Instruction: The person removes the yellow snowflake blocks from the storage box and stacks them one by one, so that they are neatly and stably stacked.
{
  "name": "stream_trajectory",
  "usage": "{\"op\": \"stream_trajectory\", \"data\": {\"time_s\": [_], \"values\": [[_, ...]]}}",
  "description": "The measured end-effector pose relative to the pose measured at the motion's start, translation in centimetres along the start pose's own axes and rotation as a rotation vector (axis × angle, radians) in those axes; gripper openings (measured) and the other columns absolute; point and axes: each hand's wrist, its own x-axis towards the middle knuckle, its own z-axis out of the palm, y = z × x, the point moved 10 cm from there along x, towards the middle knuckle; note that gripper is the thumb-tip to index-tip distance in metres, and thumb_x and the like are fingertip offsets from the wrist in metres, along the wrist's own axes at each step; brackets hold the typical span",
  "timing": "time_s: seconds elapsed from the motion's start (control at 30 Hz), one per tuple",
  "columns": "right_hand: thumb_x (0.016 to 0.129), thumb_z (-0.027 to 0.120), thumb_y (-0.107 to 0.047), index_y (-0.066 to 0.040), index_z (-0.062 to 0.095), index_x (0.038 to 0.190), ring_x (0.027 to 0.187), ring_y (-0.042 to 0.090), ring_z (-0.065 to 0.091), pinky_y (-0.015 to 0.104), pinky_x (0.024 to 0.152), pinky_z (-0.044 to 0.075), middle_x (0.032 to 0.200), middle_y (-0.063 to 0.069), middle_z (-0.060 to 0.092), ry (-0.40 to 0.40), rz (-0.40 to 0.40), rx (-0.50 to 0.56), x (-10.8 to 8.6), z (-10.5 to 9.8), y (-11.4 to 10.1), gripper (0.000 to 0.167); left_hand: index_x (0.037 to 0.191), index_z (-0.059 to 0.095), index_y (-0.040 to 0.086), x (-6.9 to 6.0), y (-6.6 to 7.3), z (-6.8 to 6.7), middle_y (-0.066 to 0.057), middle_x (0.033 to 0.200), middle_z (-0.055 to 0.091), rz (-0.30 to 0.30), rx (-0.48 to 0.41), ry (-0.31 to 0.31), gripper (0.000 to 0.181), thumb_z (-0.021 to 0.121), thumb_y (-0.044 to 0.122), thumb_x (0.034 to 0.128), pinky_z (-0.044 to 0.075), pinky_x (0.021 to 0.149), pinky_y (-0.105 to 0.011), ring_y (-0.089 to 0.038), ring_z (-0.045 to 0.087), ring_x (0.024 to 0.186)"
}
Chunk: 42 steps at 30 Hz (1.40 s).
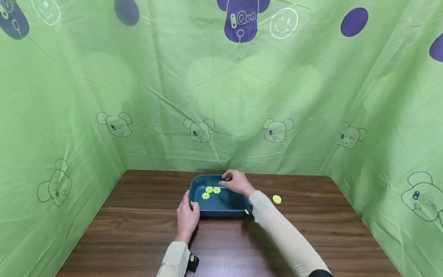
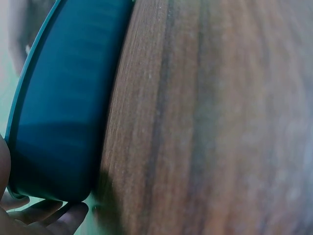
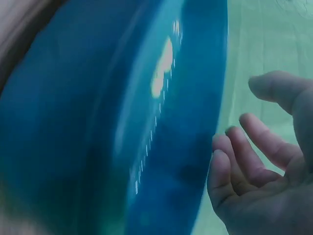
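Head view, lower centre: the left hand (image 1: 187,219) grips the lower-left corner of a dark-teal rounded-rectangular tub (image 1: 221,214) holding three yellow flower-shaped pieces (image 1: 209,189), the right hand (image 1: 237,182) above it; we want that hold firm so the right fingers (image 3: 266,139) can work without shifting the tub. The right wrist view shows us those fingers parted and empty, yet misses the yellow scalloped disc (image 1: 276,199) further right on the brown wood counter (image 1: 138,223).

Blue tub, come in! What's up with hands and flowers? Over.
Left hand grips tub. Right hand near tub's far side, empty. Three flowers inside, one on table. Right sleeve crosses between tub and that one.
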Motion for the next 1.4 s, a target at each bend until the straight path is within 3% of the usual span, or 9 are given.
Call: {"op": "stream_trajectory", "data": {"time_s": [0.23, 0.5, 0.8, 1.0, 1.23, 1.4], "values": [[0.086, 0.079, -0.026, -0.006, 0.074, 0.112, 0.085, 0.014, 0.063, 0.032, 0.077, 0.053, 0.096, 0.002, 0.071, -0.155, 0.0, 0.0, 0.9, 5.4, -1.8, 0.032, 0.152, 0.044, 0.005, 0.2, 0.4, -0.1, -0.025, 0.146, 0.054, 0.023, 0.006, 0.013, 0.054, 0.05, 0.015, 0.099, 0.045, 0.108, -0.056, -0.041, 0.056, 0.13], [0.086, 0.081, -0.021, -0.009, 0.073, 0.114, 0.073, 0.015, 0.058, 0.031, 0.069, 0.05, 0.09, 0.004, 0.07, -0.231, 0.045, -0.01, 1.0, 8.7, -1.1, 0.032, 0.152, 0.044, 0.006, 0.0, 0.5, 0.0, -0.025, 0.147, 0.053, 0.018, 0.009, 0.01, 0.055, 0.049, 0.016, 0.099, 0.044, 0.108, -0.057, -0.042, 0.056, 0.131], [0.088, 0.079, -0.018, -0.011, 0.075, 0.109, 0.081, 0.014, 0.059, 0.035, 0.079, 0.053, 0.1, 0.003, 0.07, -0.226, 0.054, -0.032, 0.6, 10.1, -1.1, 0.022, 0.152, 0.044, 0.006, -0.6, 0.0, -0.1, -0.025, 0.145, 0.054, 0.014, 0.011, 0.015, 0.054, 0.05, 0.015, 0.0987, 0.044, 0.108, -0.057, -0.042, 0.057, 0.129], [0.085, 0.081, -0.016, -0.01, 0.076, 0.1, 0.076, 0.012, 0.058, 0.031, 0.074, 0.051, 0.094, 0.001, 0.071, -0.209, 0.018, -0.083, 0.8, 10.6, -1.5, 0.017, 0.151, 0.045, 0.005, -0.8, 0.1, -0.3, -0.025, 0.144, 0.056, 0.023, 0.005, 0.024, 0.053, 0.051, 0.014, 0.0987, 0.046, 0.106, -0.056, -0.041, 0.059, 0.127], [0.085, 0.08, -0.016, -0.011, 0.073, 0.103, 0.081, 0.015, 0.059, 0.034, 0.079, 0.053, 0.097, 0.002, 0.071, -0.206, 0.038, -0.105, 1.2, 10.5, -2.0, 0.02, 0.151, 0.045, 0.005, -0.4, 0.3, -0.6, -0.024, 0.146, 0.054, 0.025, -0.003, 0.036, 0.053, 0.05, 0.014, 0.0995, 0.045, 0.108, -0.056, -0.041, 0.057, 0.129], [0.084, 0.081, -0.016, -0.011, 0.073, 0.101, 0.074, 0.015, 0.057, 0.031, 0.072, 0.051, 0.091, 0.001, 0.069, -0.212, 0.042, -0.124, 1.3, 10.5, -2.0, 0.019, 0.151, 0.045, 0.006, -0.3, 0.3, -0.5, -0.024, 0.145, 0.055, 0.02, 0.0, 0.029, 0.053, 0.051, 0.014, 0.0989, 0.045, 0.107, -0.056, -0.041, 0.057, 0.129]]}}
